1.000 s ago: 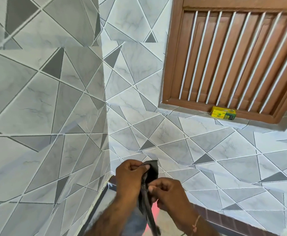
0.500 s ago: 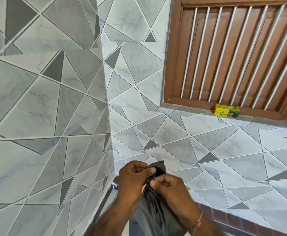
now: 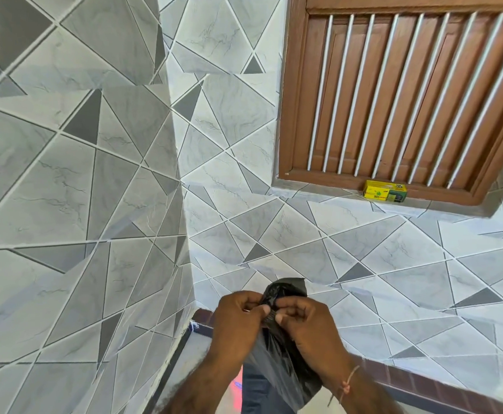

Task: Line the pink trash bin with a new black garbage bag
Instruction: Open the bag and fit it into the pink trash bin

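A black garbage bag [image 3: 286,360] hangs crumpled between my two hands at the bottom centre, its top edge sticking up above my fingers. My left hand [image 3: 238,321] pinches the bag's top from the left. My right hand [image 3: 307,327] pinches the same edge from the right, fingertips nearly touching the left hand's. A sliver of pink [image 3: 237,383] shows below my left forearm; I cannot tell whether it is the bin, most of which is hidden.
Grey and white triangle-patterned tiled walls meet in a corner [image 3: 181,180] ahead. A brown wooden window [image 3: 399,94] with white bars sits at upper right, with a small yellow-green box [image 3: 385,193] on its sill. A dark brown skirting [image 3: 423,383] runs along the floor.
The bag has spread out from a thin folded strip into a wider crumpled sheet. Both hands have come closer together on its top edge.
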Demonstrator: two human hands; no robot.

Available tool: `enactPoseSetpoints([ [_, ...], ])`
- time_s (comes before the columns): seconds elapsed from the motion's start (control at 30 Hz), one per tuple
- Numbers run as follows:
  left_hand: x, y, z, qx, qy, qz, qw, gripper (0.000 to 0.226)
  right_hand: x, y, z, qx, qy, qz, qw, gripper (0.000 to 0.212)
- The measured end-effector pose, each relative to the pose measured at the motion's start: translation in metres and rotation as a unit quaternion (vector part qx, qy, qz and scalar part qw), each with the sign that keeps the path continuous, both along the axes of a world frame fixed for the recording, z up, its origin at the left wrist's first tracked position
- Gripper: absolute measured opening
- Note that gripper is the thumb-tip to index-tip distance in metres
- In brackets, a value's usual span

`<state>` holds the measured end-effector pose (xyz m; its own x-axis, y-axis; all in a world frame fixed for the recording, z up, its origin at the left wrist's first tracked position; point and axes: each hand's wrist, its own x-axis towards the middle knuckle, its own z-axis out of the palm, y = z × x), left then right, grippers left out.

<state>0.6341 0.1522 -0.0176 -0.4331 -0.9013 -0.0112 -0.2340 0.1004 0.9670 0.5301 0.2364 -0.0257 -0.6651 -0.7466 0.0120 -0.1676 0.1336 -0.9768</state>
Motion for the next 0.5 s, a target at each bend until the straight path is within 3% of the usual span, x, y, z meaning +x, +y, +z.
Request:
enactPoseSetpoints([
  [0.13,0.003,0.001,-0.002,-0.017,-0.006,0.036,0.999,0.016,-0.003,0.007,-0.002,0.009,-0.058,-0.035,0.998,0.021],
  [0.23,0.002,0.002,-0.002,0.001,-0.015,0.002,1.0,0.012,-0.001,0.01,0.0,0.019,-0.077,0.017,0.997,0.006],
  [0.37,0.0,0.011,0.0,-0.009,-0.055,-0.088,0.995,0.021,0.006,0.006,0.0,-0.015,-0.124,-0.004,0.992,0.011],
  [0.5,0.0,0.014,-0.001,-0.063,-0.111,-0.079,0.989,0.031,-0.001,0.008,-0.002,0.013,-0.08,-0.052,0.995,0.024],
])
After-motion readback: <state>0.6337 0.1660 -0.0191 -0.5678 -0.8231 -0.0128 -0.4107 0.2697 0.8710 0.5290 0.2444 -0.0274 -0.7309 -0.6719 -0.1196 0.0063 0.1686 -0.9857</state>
